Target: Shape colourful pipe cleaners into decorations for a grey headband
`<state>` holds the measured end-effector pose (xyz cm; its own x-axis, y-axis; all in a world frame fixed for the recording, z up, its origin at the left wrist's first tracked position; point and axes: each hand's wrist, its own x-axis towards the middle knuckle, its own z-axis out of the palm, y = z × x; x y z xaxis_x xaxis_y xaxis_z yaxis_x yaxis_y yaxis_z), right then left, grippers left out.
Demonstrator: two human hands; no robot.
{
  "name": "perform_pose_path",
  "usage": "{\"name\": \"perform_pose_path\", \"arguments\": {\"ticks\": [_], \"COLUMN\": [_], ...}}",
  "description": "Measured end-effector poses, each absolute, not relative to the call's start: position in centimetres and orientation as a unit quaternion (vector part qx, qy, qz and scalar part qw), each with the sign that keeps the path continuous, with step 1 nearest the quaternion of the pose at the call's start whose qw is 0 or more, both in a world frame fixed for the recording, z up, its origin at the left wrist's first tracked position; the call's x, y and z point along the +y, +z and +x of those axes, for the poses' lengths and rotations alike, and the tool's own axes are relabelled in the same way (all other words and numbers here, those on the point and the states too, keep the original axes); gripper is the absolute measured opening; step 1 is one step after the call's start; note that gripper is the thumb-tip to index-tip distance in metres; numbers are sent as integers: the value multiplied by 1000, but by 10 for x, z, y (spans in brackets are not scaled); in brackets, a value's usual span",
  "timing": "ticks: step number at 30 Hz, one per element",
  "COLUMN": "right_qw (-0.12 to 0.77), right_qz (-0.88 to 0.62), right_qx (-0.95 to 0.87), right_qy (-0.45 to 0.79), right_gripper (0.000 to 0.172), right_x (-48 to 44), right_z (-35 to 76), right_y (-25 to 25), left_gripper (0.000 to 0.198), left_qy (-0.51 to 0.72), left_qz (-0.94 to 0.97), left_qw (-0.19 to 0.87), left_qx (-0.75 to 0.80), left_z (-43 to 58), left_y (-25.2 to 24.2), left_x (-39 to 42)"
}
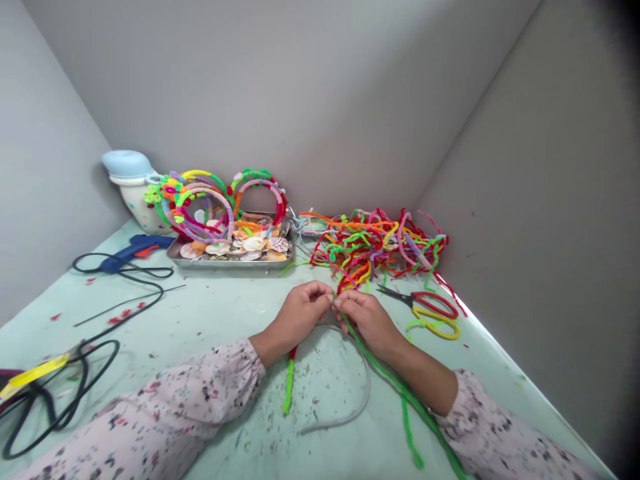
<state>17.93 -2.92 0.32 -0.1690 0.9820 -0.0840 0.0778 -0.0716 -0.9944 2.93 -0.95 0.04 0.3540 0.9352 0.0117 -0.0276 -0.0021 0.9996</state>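
Looks like a small craft corner, boxed in by plain grey panels [300, 87]. Shown by a pale green desk [215, 320] strewn with coloured snippets [120, 315], a heap of pipe cleaners [380, 247], a blue glue gun [133, 252] with its black cord [145, 293], red-and-yellow scissors [430, 310], a metal tray [230, 263] of seashells [250, 245], and fuzzy-wrapped headbands [205, 200] standing over the tray.

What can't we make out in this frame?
Head view only:
- Pinch point between left hand and right hand: fingers cover how the green pipe cleaner meets the grey headband.
- Black loops: cut off by the left edge.
- Tray: back half hidden by the wrapped headbands.
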Motion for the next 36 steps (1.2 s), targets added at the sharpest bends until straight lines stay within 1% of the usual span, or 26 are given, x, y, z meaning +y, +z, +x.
{"name": "perform_pose_path", "arguments": {"ticks": [8, 18, 36], "right_qw": [421, 415, 420], "right_qz": [-483, -487, -473], "right_qx": [-515, -514, -527], "right_qy": [569, 571, 567], "right_gripper": [11, 11, 14], "right_x": [-26, -24, -21], "right_z": [179, 180, 185], "right_y": [5, 6, 2], "left_gripper": [10, 13, 13], "left_qy": [408, 387, 393], "left_qz": [613, 646, 619], "left_qw": [516, 475, 515], "left_qx": [438, 456, 444], "left_z": [33, 34, 38], "left_y": [2, -1, -3], "left_x": [-13, -11, -12]}}
